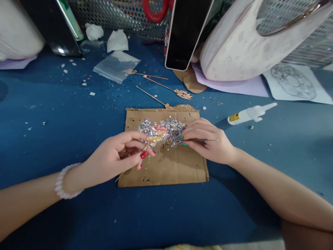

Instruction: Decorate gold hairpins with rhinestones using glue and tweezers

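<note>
A glue bottle (249, 114), three gold hairpins (166, 86) and a plastic bag (116, 66) are scattered on the blue surface (65, 114) behind the cardboard (166, 166). A gold pin (135, 158) is pinched by the left hand (118, 156); thin tweezers (201, 140) are pinched by the right hand (208, 140) beside the sequin pile (162, 131).

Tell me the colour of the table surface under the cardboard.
Blue: the table surface around the cardboard shows best in the head view.
</note>
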### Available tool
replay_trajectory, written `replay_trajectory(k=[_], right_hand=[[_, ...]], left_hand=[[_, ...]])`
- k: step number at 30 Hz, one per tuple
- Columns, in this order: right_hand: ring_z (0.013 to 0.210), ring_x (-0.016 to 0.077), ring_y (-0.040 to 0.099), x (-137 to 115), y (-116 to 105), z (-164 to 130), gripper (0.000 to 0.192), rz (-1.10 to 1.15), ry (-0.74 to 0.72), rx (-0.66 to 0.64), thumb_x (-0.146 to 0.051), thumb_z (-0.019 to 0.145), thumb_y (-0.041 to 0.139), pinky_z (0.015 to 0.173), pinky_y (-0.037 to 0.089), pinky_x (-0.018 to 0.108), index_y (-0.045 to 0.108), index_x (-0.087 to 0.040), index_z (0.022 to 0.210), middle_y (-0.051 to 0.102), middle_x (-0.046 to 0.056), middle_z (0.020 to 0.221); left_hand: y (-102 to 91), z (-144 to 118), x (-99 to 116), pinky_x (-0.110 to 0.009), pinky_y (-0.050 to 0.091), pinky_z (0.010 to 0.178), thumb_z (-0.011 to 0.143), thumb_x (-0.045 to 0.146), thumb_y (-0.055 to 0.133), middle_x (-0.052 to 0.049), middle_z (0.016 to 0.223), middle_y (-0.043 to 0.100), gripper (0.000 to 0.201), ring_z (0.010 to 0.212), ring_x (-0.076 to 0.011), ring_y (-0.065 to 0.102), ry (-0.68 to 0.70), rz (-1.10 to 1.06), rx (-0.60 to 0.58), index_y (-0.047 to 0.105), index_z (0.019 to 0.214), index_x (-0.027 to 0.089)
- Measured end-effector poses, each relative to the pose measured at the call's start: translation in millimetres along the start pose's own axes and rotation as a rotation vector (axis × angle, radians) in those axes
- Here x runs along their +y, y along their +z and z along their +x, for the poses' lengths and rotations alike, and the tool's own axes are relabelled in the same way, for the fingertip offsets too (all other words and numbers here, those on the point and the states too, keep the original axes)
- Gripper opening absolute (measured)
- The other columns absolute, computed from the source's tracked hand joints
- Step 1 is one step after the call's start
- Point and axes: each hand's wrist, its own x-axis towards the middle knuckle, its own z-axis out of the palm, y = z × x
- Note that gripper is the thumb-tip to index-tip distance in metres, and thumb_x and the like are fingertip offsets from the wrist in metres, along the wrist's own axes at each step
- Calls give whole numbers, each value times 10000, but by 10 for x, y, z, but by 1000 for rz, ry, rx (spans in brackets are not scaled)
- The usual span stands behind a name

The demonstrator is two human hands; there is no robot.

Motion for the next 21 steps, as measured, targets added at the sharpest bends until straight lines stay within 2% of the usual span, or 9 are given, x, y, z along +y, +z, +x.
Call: replay_trajectory(k=[6, 10, 21], right_hand=[[814, 194, 703, 5, -11, 6, 112, -5, 21, -4, -85, 903, 602, 764, 567, 368, 627, -194, 907, 738, 42, 831], [826, 198, 696, 5, -12, 2, 146, -1, 45, 6, -58, 897, 588, 775, 572, 372, 636, -195, 912, 733, 43, 829], [845, 191, 699, -3, 1, -3, 118, 51, 96, 43, -87, 897, 632, 791, 581, 364, 650, -203, 899, 741, 36, 848]], left_hand=[[10, -7, 16, -179, 581, 598, 894, 245, 616, -30, 962, 777, 263, 602, -85, 690, 1, 0, 3, 539, 1142, 208], [52, -26, 86, -197, 581, 613, 883, 242, 610, -45, 1017, 780, 257, 600, -86, 680, -48, 8, 58, 558, 1131, 206], [106, -51, 139, -167, 572, 604, 883, 253, 589, -17, 980, 779, 237, 614, -77, 679, -92, 36, 88, 562, 1117, 230]])
